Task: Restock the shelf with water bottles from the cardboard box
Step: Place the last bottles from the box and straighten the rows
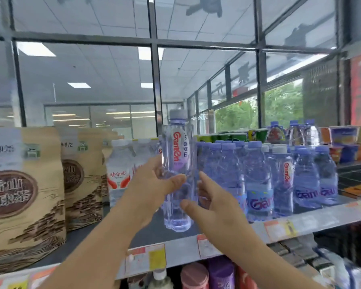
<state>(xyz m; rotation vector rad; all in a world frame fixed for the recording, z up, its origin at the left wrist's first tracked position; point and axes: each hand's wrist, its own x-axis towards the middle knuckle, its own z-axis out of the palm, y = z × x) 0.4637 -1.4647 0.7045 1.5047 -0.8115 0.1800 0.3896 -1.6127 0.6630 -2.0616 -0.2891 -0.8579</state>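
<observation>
A clear water bottle (pixel 177 147) with a grey cap and a red-lettered label stands upright at the front of the top shelf (pixel 313 222), its base on or just above the shelf board. My left hand (pixel 148 184) grips its middle from the left, with the thumb across the front. From the right, my right hand (pixel 215 209) holds its lower part, thumb in front and fingers along the far side. Several matching bottles (pixel 259 184) with blue caps stand packed just to the right. The cardboard box is out of view.
Brown paper tea bags (pixel 23 195) fill the shelf's left end, with white-capped bottles (pixel 118 174) beside them. Cup noodles (pixel 342 142) sit at the far right. Price tags (pixel 146 259) line the shelf edge, and jars (pixel 194 276) stand on the shelf below. A glass wall rises behind.
</observation>
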